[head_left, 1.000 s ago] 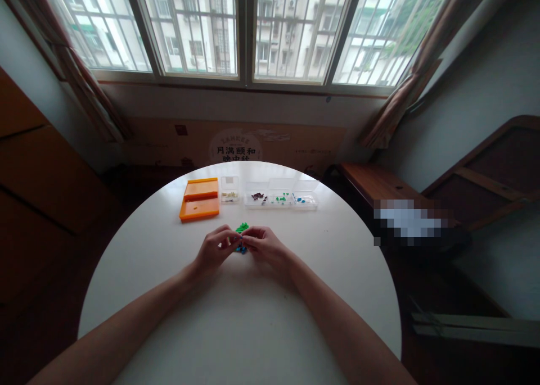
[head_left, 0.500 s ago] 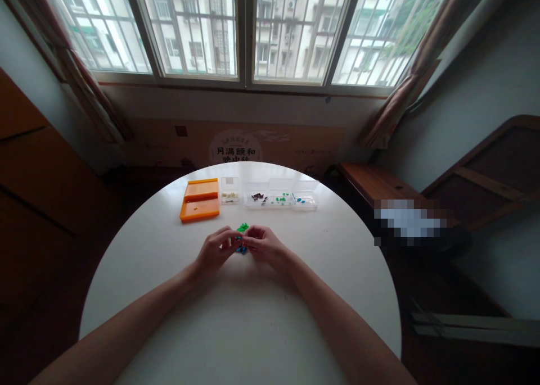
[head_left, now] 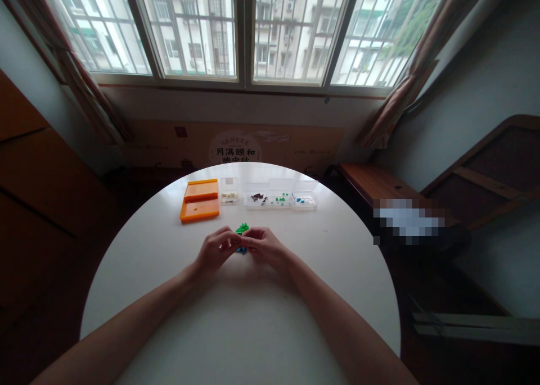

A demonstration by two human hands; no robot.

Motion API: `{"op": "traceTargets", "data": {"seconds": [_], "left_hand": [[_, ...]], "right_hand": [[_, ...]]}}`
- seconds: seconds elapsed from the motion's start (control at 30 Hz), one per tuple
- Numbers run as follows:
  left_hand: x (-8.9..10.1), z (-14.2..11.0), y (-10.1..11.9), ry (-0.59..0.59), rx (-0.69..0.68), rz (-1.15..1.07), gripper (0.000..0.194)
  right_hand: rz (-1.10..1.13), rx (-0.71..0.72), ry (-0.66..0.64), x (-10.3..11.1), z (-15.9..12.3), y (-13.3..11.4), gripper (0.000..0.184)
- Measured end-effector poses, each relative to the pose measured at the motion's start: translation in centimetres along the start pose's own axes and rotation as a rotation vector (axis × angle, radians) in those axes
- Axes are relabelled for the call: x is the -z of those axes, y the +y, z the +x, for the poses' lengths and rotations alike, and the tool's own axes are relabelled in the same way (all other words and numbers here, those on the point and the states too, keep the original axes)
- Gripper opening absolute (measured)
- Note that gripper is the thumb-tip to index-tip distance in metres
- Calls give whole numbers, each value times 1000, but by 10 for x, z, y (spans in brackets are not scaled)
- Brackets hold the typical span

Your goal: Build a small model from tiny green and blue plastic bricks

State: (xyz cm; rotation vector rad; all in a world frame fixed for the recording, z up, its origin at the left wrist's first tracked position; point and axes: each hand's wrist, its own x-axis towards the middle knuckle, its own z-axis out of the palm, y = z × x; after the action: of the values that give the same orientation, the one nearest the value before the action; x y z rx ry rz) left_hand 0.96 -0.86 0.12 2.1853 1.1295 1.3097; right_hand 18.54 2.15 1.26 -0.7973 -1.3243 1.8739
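Note:
A small assembly of green and blue toy building bricks (head_left: pixel 242 228) is near the middle of the white round table (head_left: pixel 236 323). My left hand (head_left: pixel 217 247) is closed around its left side, thumb and fingertips pinched at the bricks. From the right, my right hand (head_left: pixel 264 243) meets it with fingers pressed together, fingertips touching those of the left. Green pieces stick out beyond the fingers and blue ones show below them. The middle of the assembly is hidden by my fingertips, and whether a loose piece is pinched there cannot be made out.
Beyond my hands stand an open orange box (head_left: pixel 200 208), a small clear box (head_left: pixel 230 198) with cream pieces, and a long clear divided case (head_left: pixel 280 205) holding dark, green and blue pieces. A wooden bench (head_left: pixel 375 184) stands right of the table, below the window.
My fingertips have shifted slightly over the bricks, and a little less blue shows between them. Both hands otherwise stay in the same place.

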Motion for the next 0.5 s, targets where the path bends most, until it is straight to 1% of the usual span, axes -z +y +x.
{"op": "traceTargets", "data": {"seconds": [0.17,0.3,0.37,0.5], "left_hand": [[-1,0,-1,29,-23,-8,9],[0,1,0,21,-50,-4,9],[0,1,0,18,-45,1,8],[-1,0,0,49,-22,17,5]], "right_hand": [[8,21,-1,-1,0,-1,39],[-13,19,-1,0,0,0,40],[-14,17,0,0,0,0,39],[10,24,-1,0,-1,0,38]]}}
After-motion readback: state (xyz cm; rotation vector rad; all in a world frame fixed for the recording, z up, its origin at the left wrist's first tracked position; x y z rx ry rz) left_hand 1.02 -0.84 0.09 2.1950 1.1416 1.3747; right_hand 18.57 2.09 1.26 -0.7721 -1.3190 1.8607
